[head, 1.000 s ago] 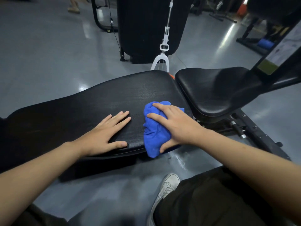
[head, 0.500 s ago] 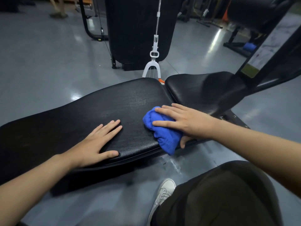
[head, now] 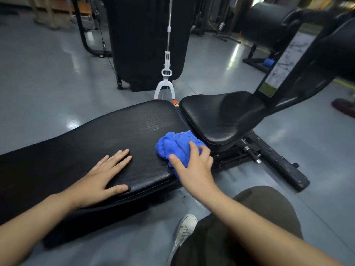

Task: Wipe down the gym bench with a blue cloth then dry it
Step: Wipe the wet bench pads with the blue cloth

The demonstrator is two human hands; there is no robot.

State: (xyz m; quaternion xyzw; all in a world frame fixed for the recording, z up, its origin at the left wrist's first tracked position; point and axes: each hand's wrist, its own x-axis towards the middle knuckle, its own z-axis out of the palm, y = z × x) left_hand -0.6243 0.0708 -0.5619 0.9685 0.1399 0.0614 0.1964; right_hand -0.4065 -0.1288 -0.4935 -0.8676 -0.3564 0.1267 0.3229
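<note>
The bunched-up blue microfibre cloth [head: 177, 145] sat at the right end of the long black padded vinyl bench pad [head: 107, 143], right by the gap to the black seat cushion [head: 221, 116], with the right hand [head: 194, 166] curled over it and the left hand [head: 99, 177] lying flat, fingers straight, on the pad. It looked soft, light and floppy, so I'd grab it as a wad from on top. No real direction to a ball like that; the pad's long axis ran left to right, and the faint sheen on it was maybe damp, hard to tell.
</note>
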